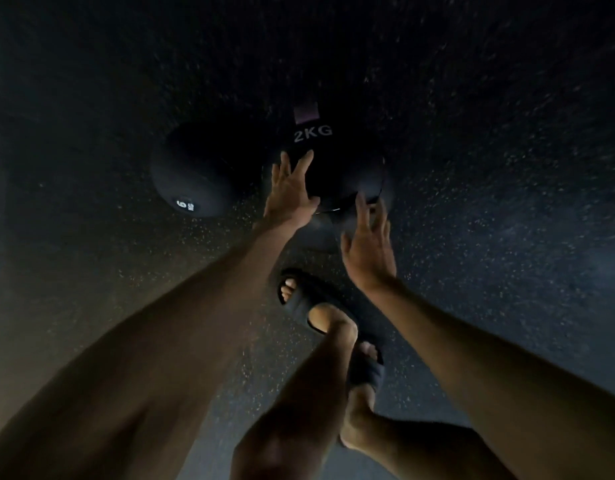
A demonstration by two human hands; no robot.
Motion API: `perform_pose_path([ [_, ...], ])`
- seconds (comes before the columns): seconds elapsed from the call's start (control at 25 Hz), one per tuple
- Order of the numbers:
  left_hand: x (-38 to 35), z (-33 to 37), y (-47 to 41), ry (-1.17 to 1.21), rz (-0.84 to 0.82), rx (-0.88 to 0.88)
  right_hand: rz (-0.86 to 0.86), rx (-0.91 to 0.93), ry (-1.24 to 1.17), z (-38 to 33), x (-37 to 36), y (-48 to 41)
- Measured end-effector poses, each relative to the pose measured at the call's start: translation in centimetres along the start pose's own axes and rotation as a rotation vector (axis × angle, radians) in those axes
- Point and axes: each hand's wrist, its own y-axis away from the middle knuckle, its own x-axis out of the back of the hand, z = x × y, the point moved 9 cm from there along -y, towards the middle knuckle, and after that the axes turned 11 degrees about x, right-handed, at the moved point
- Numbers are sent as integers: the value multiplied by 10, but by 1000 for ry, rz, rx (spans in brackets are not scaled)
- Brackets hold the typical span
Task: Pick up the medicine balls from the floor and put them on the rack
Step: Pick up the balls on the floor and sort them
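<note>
A black medicine ball marked 2KG [337, 161] lies on the dark speckled floor ahead of me. My left hand [290, 188] lies against its left side with fingers straight and spread. My right hand [368, 244] hovers near the ball's lower right edge, fingers spread and loosely bent, holding nothing. A second black ball marked 6 KG [195, 174] sits on the floor just left of the first. No rack is in view.
The dark rubber floor [489, 220] with pale specks fills the whole view. My two feet in black slide sandals [309, 299] stand just below the hands. The scene is dim and the upper part blurred.
</note>
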Motion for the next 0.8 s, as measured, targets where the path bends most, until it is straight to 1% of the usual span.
perform_pose_path([
  [0.08,25,8,-16,29,13,-38,-50,18,-2,-10,-15,2],
  [0.16,47,11,-25,88,90,-75,-65,6,-11,-20,-19,-13],
  [0.24,56,9,-27,148,152,-115,-45,-63,-26,-19,-11,-39],
  [0.32,51,-1,-27,180,180,-96,-10,-131,-51,-15,9,-74],
  [0.4,32,-11,-27,130,159,-72,7,-152,-91,-9,35,-115],
  [0.52,4,-6,-34,98,78,-28,-28,-129,-61,-1,82,-203],
  [0.6,-4,15,-44,139,33,-10,-63,-152,-50,10,113,-264],
  [0.68,5,46,-63,174,42,15,-79,-130,-32,9,134,-309],
  [0.8,37,89,-106,174,79,142,5,-65,-63,6,156,-327],
])
